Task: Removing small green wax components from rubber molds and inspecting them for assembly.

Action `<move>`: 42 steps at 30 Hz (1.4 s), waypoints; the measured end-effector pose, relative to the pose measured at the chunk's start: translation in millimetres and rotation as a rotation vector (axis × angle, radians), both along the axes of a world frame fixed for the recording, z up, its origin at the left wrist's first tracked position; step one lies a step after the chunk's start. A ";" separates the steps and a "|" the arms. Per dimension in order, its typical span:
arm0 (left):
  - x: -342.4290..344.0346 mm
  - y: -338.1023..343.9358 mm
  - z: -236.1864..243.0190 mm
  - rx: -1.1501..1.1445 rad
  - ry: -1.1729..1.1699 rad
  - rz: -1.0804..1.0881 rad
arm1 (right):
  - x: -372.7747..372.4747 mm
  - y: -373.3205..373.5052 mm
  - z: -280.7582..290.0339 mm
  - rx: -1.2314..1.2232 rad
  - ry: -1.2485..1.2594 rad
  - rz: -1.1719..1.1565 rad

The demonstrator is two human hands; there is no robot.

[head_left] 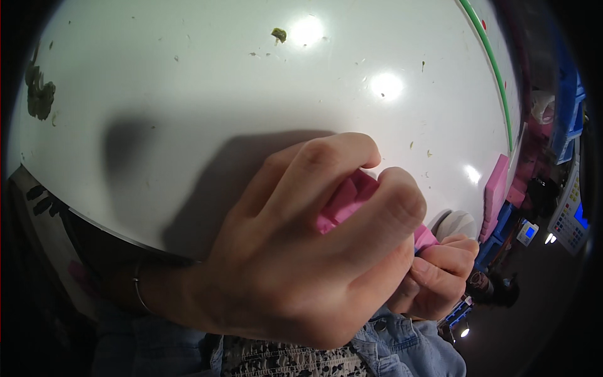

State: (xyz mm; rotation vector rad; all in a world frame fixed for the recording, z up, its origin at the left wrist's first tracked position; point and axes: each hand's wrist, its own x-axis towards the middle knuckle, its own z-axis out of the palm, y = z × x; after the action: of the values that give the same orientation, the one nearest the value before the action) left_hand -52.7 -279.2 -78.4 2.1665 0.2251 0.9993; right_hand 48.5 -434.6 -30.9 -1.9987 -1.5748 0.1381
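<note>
My left hand [301,245] fills the middle of the view, its fingers bent round a bright pink, folded, soft-looking piece [347,201]. Whether this piece is cloth or foam I cannot tell. Behind the left thumb the pink stretches on to my right hand [441,276], whose fingers are pinched together at its far end. The left hand hides most of the piece between the two hands. Both hands are over the near edge of a white table [207,69], close to my body.
A pale, striped rounded thing [457,225] lies just beyond my right hand. Beside it, a pink slab-like stack [495,195] stands at the table's right edge. A green strip [490,56] follows that edge. Past it are blue bins [568,119] and a control panel [568,207].
</note>
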 end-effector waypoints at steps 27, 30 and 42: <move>1.4 1.6 1.1 -0.087 0.074 -0.012 | -1.2 -2.1 1.7 -0.006 -0.048 -0.007; -0.7 2.3 1.7 -0.088 0.080 -0.014 | -2.3 -3.7 2.6 -0.007 -0.033 -0.008; -3.4 2.7 2.9 -0.093 0.103 -0.026 | -0.8 -6.6 0.5 0.011 -0.039 0.016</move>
State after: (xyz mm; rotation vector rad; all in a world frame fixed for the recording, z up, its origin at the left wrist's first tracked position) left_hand -56.1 -276.4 -75.5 2.1327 0.2851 0.8473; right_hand 47.7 -441.2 -30.4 -1.9914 -1.6132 0.0968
